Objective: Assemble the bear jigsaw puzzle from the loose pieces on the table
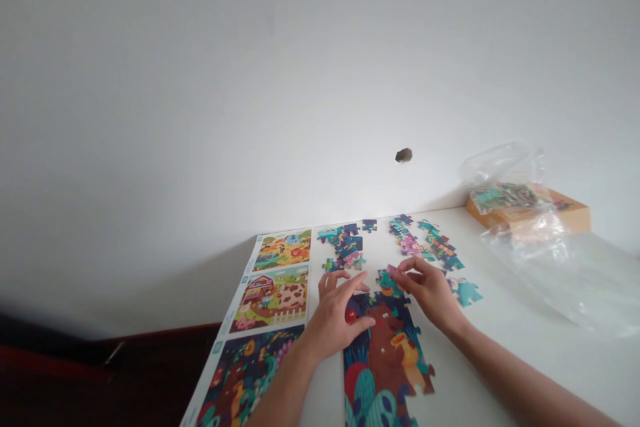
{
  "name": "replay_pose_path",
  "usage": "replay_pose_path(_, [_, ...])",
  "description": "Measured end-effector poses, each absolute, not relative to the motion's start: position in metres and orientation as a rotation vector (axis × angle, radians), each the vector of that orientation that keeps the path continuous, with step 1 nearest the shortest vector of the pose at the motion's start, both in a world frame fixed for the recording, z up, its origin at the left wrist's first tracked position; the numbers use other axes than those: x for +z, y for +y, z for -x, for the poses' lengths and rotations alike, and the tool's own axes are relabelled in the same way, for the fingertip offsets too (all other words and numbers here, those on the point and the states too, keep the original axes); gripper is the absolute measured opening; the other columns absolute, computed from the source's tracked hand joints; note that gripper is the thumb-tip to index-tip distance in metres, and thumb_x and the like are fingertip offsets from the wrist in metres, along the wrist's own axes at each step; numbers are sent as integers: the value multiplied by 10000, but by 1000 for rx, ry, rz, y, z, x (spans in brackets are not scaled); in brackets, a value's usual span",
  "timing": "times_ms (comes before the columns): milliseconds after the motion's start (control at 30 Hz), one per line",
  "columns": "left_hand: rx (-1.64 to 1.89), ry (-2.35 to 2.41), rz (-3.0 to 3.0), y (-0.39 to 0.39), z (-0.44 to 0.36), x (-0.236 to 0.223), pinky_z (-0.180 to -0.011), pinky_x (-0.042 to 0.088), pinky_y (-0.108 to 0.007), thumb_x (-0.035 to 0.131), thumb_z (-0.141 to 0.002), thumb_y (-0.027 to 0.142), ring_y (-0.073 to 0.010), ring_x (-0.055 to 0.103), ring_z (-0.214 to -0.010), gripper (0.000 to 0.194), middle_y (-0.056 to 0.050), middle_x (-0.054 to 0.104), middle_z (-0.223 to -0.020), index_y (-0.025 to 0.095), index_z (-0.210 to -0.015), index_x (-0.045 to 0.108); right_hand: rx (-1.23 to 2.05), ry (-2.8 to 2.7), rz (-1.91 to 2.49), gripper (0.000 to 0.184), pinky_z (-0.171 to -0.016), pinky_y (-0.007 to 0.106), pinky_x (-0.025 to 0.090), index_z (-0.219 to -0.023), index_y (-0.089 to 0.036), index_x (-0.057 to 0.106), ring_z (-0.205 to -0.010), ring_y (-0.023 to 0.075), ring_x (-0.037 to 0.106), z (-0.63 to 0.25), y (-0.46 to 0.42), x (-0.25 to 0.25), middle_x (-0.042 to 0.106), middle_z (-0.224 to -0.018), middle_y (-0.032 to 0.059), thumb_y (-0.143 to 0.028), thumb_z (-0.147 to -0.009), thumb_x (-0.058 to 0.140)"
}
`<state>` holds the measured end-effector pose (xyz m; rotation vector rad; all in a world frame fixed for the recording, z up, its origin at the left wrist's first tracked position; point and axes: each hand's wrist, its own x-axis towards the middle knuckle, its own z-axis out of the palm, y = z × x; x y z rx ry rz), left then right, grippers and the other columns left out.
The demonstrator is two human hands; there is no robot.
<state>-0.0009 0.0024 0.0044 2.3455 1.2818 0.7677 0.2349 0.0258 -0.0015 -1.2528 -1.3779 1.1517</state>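
A small pinkish-purple jigsaw piece (391,271) is pinched between the thumb and fingers of the right hand (425,285), at the far edge of the partly assembled dark-blue puzzle with a brown bear (383,340). The left hand (331,317) is held loosely open, empty, over the puzzle's left side. Loose multicoloured interlocking pieces (349,245) are laid out beyond, near the wall (320,93).

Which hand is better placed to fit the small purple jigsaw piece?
Right hand, probably: its fingers pinch the purple piece near the top of the flat, brown-bear jigsaw; the left hand spreads over its left edge.
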Motion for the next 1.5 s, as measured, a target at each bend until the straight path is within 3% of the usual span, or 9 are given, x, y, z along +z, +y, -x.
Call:
replay_pose_path(67, [808, 1278, -2355, 2, -3, 1, -1145, 271, -548, 817, -734, 339, -308, 471, -1256, 818, -45, 687, -1146, 306, -1443, 411, 1236, -1354, 1192, 377, -565, 261, 432, -776, -209, 520, -602, 151, 576, -223, 16, 0, 608, -641, -16, -538, -778, 703])
replay_pose_path(167, [865, 1281, -2393, 3, -8, -3, -1141, 274, -547, 806, -759, 331, -289, 534, -1171, 610, -58, 665, -1125, 295, -1314, 556, 1296, -1383, 1136, 364, -581, 263, 446, -755, -210, 498, -598, 145, 579, -210, 6, 2, 621, -646, -18, -502, -781, 716])
replay_pose_path(367, [1004, 1320, -2345, 6, -4, -2, -1017, 416, -497, 680, -876, 269, -257, 595, -998, 182, -61, 655, -951, 248, -1056, 690, 1241, -1589, 1132, 269, -669, 287, 481, -985, -191, 606, -710, 171, 642, -212, 2, 8, 704, -786, 16, -437, -878, 620])
replay_pose_path(533, [1115, 1313, -2219, 9, 0, -3, -961, 461, -417, 597, -931, 294, -236, 620, -981, 337, -68, 685, -998, 258, -1266, 603, 1118, -1755, 1163, 294, -630, 283, 454, -1112, -205, 626, -693, 165, 624, -216, 4, 8, 719, -843, 16, -386, -881, 613])
replay_pose_path(833, [1105, 1304, -2256, 6, -4, 5, -960, 441, -419, 542, -946, 272, -235, 648, -965, 113, -36, 724, -878, 223, -1005, 625, 983, -1624, 1169, 278, -646, 281, 467, -1082, -195, 607, -722, 164, 631, -221, 11, 1, 715, -870, 34, -402, -899, 583])
replay_pose_path(1033, [1116, 1317, -2188, 6, -2, 1, -915, 485, -392, 531, -944, 273, -214, 654, -903, 79, -32, 694, -853, 214, -926, 580, 1129, -1740, 1151, 296, -615, 279, 462, -1132, -200, 632, -676, 167, 619, -219, 6, 4, 716, -831, 22, -370, -896, 575])
replay_pose_path(1233, [1042, 1256, -2235, 5, 0, 3, -986, 456, -414, 572, -924, 265, -243, 596, -1076, 152, -54, 701, -995, 227, -1066, 608, 892, -1807, 1269, 270, -583, 275, 433, -1013, -186, 682, -629, 168, 586, -233, 18, 9, 689, -732, 22, -383, -887, 548])
replay_pose_path(1333, [940, 1252, -2318, 4, 0, 8, -1056, 405, -451, 642, -871, 255, -272, 505, -1216, 304, -64, 669, -1173, 245, -1172, 602, 561, -1651, 1522, 363, -617, 297, 439, -1067, -155, 684, -606, 172, 576, -264, 42, 9, 699, -750, 39, -411, -850, 549])
replay_pose_path(1500, [694, 1256, -2416, 0, 0, 9, -1119, 318, -500, 711, -824, 271, -309, 380, -1338, 339, -32, 609, -1311, 286, -1156, 650, 318, -1411, 1830, 428, -677, 303, 464, -1181, -179, 669, -734, 209, 663, -316, 76, -4, 739, -826, 48, -386, -830, 537])
